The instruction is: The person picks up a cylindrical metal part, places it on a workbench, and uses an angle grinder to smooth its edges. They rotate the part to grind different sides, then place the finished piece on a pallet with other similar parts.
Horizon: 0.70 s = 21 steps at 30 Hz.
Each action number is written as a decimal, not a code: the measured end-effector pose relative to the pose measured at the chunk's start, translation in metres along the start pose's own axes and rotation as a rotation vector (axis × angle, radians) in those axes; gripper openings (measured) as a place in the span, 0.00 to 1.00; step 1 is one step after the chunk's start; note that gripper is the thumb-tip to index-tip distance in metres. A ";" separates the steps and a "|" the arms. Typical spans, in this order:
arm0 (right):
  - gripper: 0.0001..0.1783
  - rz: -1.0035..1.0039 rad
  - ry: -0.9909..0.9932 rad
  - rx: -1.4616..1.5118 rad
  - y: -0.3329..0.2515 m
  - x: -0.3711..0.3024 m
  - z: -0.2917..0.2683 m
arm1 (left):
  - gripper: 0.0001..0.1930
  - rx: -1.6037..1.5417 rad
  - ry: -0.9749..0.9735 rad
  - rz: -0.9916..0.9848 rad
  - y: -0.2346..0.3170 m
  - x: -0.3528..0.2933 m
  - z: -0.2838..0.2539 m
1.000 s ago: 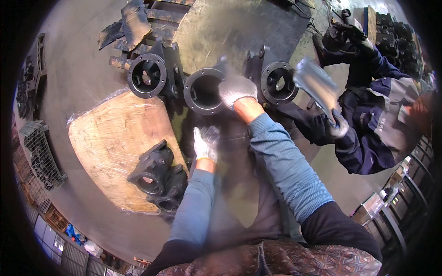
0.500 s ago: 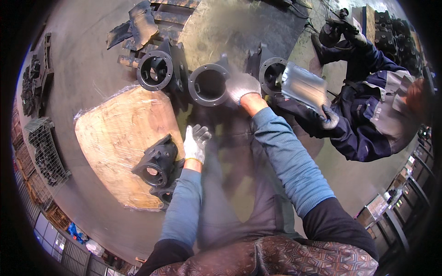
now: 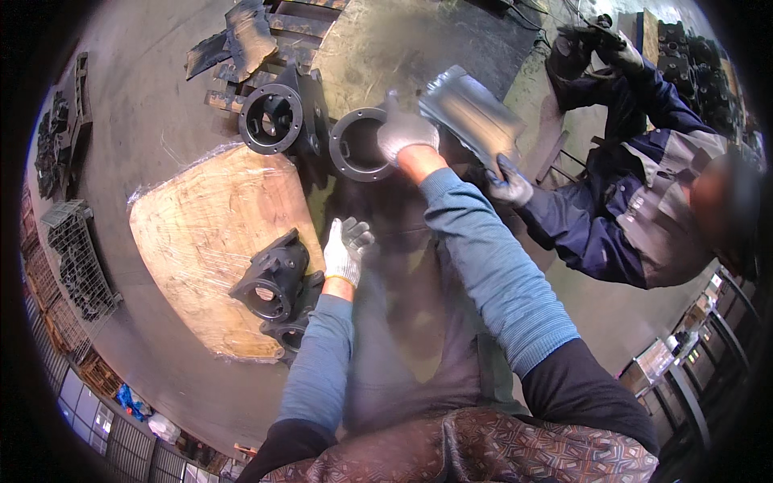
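Observation:
My left hand (image 3: 346, 248), in a white knit glove, hangs with fingers loosely bent and apart, holding nothing, right of a dark metal casting (image 3: 274, 274). My right hand (image 3: 408, 138), also gloved, lies over the right side of the rim of a black round-flanged housing (image 3: 361, 169); blur hides its fingers and whether they grip. Left of that housing stands a similar flanged housing (image 3: 271, 149). At the right, a co-worker's gloved hand (image 3: 509, 183) holds a shiny silver sheet-like piece (image 3: 473, 113), which covers the place of a third housing.
A plastic-wrapped wooden board (image 3: 209, 233) lies at left with castings on its right edge. Behind the housings are a dark pallet (image 3: 298, 32) and a worn sheet (image 3: 386, 40). A co-worker (image 3: 644, 193) crouches at right. A wire cage (image 3: 80, 274) of parts stands far left.
The co-worker's silver piece has moved left and away from me, now hiding the third housing. My right hand has shifted slightly left on the middle housing. My left hand has barely moved.

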State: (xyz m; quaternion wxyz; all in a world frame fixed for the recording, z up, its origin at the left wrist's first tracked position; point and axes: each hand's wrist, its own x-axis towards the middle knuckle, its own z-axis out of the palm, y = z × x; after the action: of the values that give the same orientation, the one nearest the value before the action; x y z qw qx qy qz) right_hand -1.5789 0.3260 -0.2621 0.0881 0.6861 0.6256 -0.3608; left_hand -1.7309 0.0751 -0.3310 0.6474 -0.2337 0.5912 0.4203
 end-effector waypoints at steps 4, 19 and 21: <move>0.25 -0.009 -0.116 0.000 0.018 -0.082 0.010 | 0.23 0.050 -0.025 0.011 0.004 -0.020 -0.001; 0.32 0.803 -0.142 0.592 0.372 -0.542 0.047 | 0.19 0.529 0.037 0.309 -0.015 -0.228 -0.076; 0.32 0.797 -0.117 0.721 0.396 -0.567 0.048 | 0.20 0.629 -0.059 0.415 -0.035 -0.247 -0.057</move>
State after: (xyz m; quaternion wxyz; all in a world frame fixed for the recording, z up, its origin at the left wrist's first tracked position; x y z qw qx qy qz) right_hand -1.2080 -0.2325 -0.0844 0.0118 0.8358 0.1472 -0.5289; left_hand -1.7220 -0.0556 -0.1111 0.6056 0.1135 0.7071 0.3470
